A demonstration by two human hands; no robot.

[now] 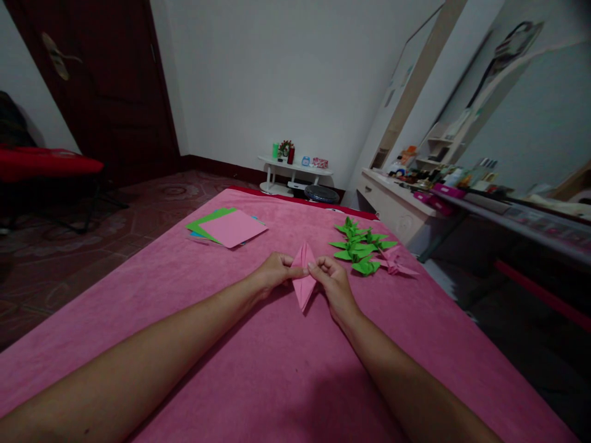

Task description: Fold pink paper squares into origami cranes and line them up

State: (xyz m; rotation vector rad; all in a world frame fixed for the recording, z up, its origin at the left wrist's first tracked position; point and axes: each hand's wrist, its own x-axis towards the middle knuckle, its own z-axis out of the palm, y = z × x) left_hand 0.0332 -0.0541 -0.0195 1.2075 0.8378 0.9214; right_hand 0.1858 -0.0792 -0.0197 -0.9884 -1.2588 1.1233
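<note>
Between my two hands is a pink sheet of origami paper (303, 294), folded into a long diamond with a crease down its middle. My left hand (276, 271) grips its left edge, the thumb lying across the front. From the other side my right hand (333, 278) pinches the right edge, with its thumb tip close to the left thumb. The fingers behind the paper are partly hidden. To the right lie several folded green paper cranes (354, 246) and a pink paper crane (396, 261).
A stack of square coloured paper (235, 229), pink on top with green and blue below, lies at the left on the pink cloth (221, 369). Beyond the far edge stands a small white shelf (295, 165). A cluttered dressing table (397, 197) is at the right, a red chair (46, 163) at the left.
</note>
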